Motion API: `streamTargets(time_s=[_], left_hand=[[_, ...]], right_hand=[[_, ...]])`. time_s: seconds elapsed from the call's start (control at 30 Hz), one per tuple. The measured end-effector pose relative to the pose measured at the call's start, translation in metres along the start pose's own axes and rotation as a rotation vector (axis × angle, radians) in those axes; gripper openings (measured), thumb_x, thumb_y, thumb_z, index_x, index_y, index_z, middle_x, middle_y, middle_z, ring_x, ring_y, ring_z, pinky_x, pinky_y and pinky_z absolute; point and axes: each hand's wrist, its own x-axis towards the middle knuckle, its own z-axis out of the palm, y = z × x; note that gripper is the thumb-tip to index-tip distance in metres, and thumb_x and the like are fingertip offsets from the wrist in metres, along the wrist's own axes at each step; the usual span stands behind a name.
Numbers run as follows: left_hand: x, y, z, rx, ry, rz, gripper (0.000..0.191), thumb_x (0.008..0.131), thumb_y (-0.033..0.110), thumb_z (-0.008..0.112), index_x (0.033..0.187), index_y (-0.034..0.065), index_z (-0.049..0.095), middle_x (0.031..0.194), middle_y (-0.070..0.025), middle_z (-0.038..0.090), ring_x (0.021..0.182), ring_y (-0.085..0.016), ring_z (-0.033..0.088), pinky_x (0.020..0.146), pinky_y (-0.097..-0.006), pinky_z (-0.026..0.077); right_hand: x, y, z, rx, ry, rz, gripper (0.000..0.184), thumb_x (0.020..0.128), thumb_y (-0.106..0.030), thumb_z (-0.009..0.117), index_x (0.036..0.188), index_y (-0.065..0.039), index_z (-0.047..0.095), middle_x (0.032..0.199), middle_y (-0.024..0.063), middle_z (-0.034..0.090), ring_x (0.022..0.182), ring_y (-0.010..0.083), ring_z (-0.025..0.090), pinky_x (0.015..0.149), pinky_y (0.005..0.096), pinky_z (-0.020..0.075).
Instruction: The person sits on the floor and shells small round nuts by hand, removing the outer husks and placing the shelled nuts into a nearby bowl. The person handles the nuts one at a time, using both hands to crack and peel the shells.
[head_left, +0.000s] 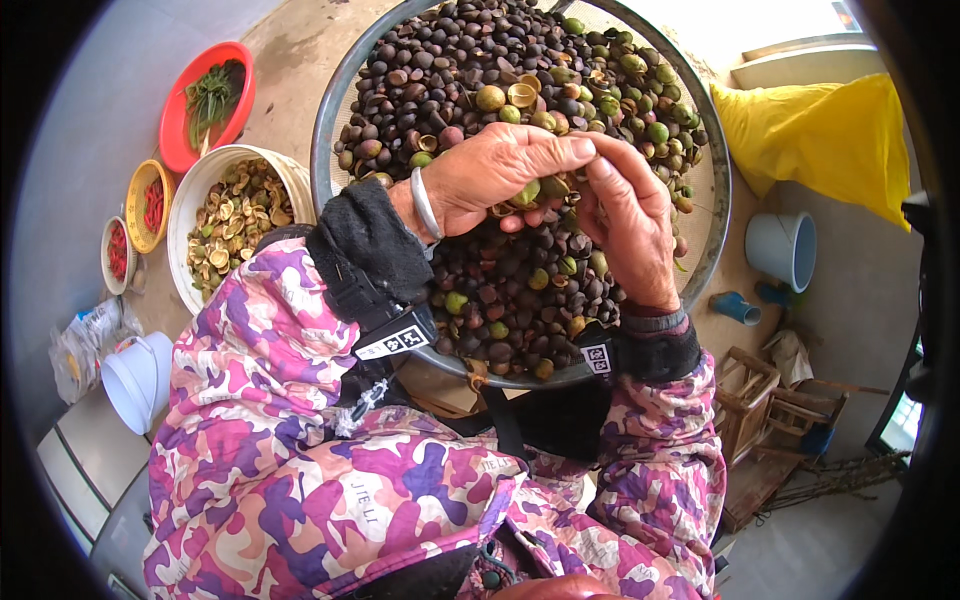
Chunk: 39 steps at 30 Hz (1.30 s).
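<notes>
My left hand (484, 172), with a silver bangle (425, 204) at the wrist, is cupped around several green-brown fruits or husk pieces (529, 193). Its thumb meets the fingertips of my right hand (634, 214), which is bent inward from the other side. Whether the right fingers pinch a small piece is hidden. Both hands are above a large round sieve (718, 217) with a grey rim. Dark brown seeds (420, 64), apparently camellia oil seeds, are heaped in it. Greenish fruits (658, 133) lie mostly along its right side, and an open, hollow husk (521, 94) rests near the middle.
Left of the sieve, a white bucket (300, 176) holds split husks (236, 217). Beyond it are a red basin (169, 124) with green leaves and a yellow basket (136, 234) with red chillies. At right are a yellow sack (825, 142), a light-blue bucket (772, 247) and wooden stools (746, 390).
</notes>
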Motion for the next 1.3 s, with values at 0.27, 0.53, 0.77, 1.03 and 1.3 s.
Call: streamTargets(time_s=[0.27, 0.53, 0.77, 1.03, 1.3], left_hand=[[0.001, -0.005, -0.003, -0.216, 0.002, 0.052, 0.020, 0.097, 0.028, 0.059, 0.099, 0.0079, 0.061, 0.077, -0.0038, 0.061, 0.056, -0.011, 0.058, 0.038, -0.0210, 0.039], [0.001, -0.010, 0.005, 0.073, 0.067, 0.052, 0.017, 0.094, 0.025, 0.063, 0.096, 0.0085, 0.063, 0.081, 0.0017, 0.060, 0.056, -0.008, 0.057, 0.040, -0.0192, 0.038], [0.000, -0.006, 0.005, 0.057, -0.002, 0.060, 0.020, 0.096, 0.028, 0.061, 0.097, 0.0084, 0.063, 0.077, -0.0011, 0.060, 0.056, -0.009, 0.058, 0.039, -0.0202, 0.038], [0.003, -0.005, -0.004, -0.143, 0.065, 0.043, 0.018, 0.095, 0.021, 0.055, 0.102, 0.0055, 0.061, 0.073, -0.0052, 0.060, 0.054, -0.012, 0.057, 0.039, -0.0215, 0.039], [0.000, -0.002, 0.002, -0.087, -0.016, 0.058, 0.032, 0.096, 0.035, 0.052, 0.102, 0.0052, 0.061, 0.076, -0.0073, 0.063, 0.056, -0.015, 0.060, 0.038, -0.0238, 0.041]], right_hand=[[0.007, 0.000, 0.002, 0.419, 0.089, 0.237, 0.015, 0.099, -0.023, 0.059, 0.106, -0.010, 0.059, 0.076, -0.0027, 0.054, 0.054, 0.0019, 0.039, 0.047, 0.0177, 0.0303], [0.003, 0.003, 0.003, 0.557, 0.195, 0.301, 0.011, 0.096, -0.022, 0.060, 0.092, -0.012, 0.056, 0.071, -0.0043, 0.046, 0.055, 0.0041, 0.038, 0.048, 0.0192, 0.0299], [0.003, 0.005, -0.001, 0.539, 0.052, 0.262, 0.012, 0.095, -0.019, 0.057, 0.087, -0.011, 0.055, 0.069, -0.0038, 0.044, 0.057, 0.0046, 0.036, 0.049, 0.0215, 0.0307], [0.004, 0.006, -0.003, 0.444, -0.009, 0.168, 0.005, 0.094, -0.013, 0.057, 0.092, -0.008, 0.057, 0.079, -0.0023, 0.052, 0.060, 0.0058, 0.040, 0.054, 0.0208, 0.0340], [0.000, -0.015, 0.003, -0.272, 0.163, -0.176, 0.011, 0.088, 0.001, 0.057, 0.098, -0.003, 0.055, 0.078, -0.0021, 0.057, 0.066, 0.0043, 0.052, 0.057, 0.0200, 0.0421]])
